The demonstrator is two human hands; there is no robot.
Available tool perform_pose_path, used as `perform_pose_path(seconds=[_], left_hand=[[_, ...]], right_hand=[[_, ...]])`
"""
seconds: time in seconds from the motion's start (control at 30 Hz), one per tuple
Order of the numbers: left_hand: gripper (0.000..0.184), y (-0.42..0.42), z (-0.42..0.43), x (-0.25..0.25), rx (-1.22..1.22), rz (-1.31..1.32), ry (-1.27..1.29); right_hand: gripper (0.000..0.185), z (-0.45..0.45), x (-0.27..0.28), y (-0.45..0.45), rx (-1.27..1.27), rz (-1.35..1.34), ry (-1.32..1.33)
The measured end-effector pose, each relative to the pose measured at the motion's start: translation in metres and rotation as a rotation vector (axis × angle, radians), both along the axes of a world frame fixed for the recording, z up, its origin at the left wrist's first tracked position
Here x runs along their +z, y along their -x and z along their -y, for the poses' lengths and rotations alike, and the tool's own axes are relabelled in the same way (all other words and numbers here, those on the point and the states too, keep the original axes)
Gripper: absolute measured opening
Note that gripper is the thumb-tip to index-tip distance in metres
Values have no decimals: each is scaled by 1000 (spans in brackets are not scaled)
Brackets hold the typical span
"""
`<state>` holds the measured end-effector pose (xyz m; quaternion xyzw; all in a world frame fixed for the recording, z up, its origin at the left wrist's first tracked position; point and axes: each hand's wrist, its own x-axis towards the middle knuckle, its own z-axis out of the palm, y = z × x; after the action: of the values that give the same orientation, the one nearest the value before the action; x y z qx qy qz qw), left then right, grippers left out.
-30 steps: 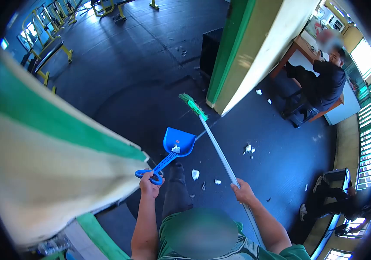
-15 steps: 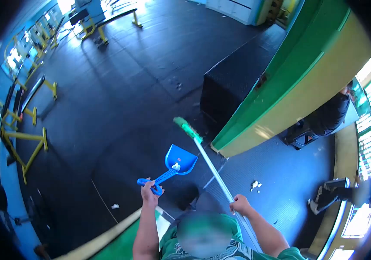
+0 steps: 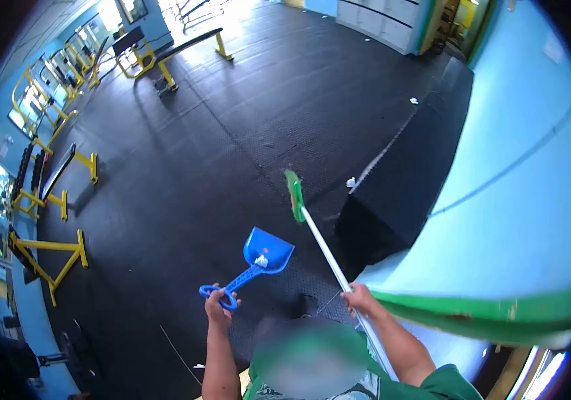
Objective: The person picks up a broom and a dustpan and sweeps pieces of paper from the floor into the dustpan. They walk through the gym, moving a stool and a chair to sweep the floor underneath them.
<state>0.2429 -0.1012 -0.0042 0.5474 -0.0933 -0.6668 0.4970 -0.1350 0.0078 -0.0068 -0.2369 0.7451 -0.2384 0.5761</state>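
Observation:
My left hand (image 3: 218, 307) is closed round the looped handle of a blue dustpan (image 3: 269, 252), which hangs above the dark floor with crumpled white scraps in its pan. My right hand (image 3: 360, 299) grips the pale pole of a broom (image 3: 326, 252). The broom's green bristle head (image 3: 295, 197) points forward, ahead of the dustpan and to its right. The two tools do not touch each other.
Yellow-framed benches (image 3: 65, 260) stand along the left. A black box-like block (image 3: 412, 160) lies at the right beside a blue wall (image 3: 519, 173), with white scraps (image 3: 351, 182) near its edge. White cabinets (image 3: 379, 23) stand far back.
The view has moved through the doorway into the gym room. The seated people are out of sight, and the black block and blue wall now show at the right. Both hands keep their holds.

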Motion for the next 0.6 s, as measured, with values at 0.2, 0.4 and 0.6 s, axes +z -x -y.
perform_pose_path(seconds=[0.2,0.4,0.6], left_hand=[[40,49,128,4,71,-40,27],[48,92,291,-25,21,-101,-7],[48,141,450,8,-120,-15,-41]], right_hand=[[8,181,7,50,-32,43,-55],[11,302,6,84,-1,67,-61],[10,392,15,122,-169,171,-196]])
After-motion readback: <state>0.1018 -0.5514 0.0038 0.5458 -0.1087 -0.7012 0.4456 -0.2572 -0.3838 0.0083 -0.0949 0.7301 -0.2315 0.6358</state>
